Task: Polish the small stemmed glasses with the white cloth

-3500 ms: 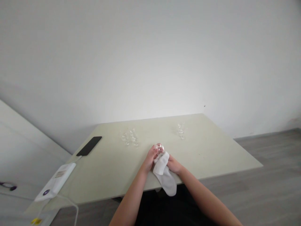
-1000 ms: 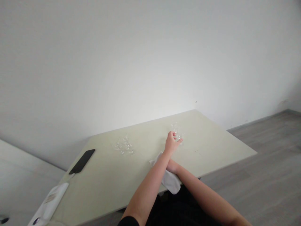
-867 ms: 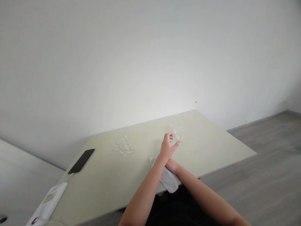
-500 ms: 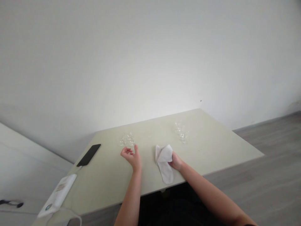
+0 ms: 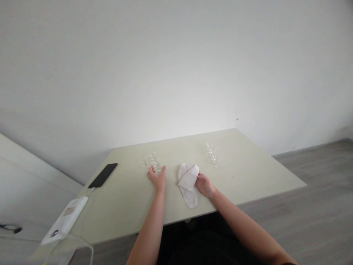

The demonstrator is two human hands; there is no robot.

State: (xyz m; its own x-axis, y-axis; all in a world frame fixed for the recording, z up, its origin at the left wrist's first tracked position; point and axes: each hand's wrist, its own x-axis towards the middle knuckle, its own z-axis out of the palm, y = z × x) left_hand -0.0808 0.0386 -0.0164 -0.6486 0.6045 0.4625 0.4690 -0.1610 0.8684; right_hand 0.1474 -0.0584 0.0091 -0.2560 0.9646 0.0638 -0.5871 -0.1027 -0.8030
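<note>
Head | left grip (image 5: pixel 157 179) spread, released, near clear glassware (image 5: pixel 150 158) | right grip (image 5: pixel 206 186) grasping white cloth (image 5: pixel 189 180)

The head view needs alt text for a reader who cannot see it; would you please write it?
The person's left hand is at the near edge of a cluster of clear, glassy objects on a pale rectangular table, and the right hand touches a white cloth. A second such cluster sits farther right; a flat black slab lies at the left.
</note>
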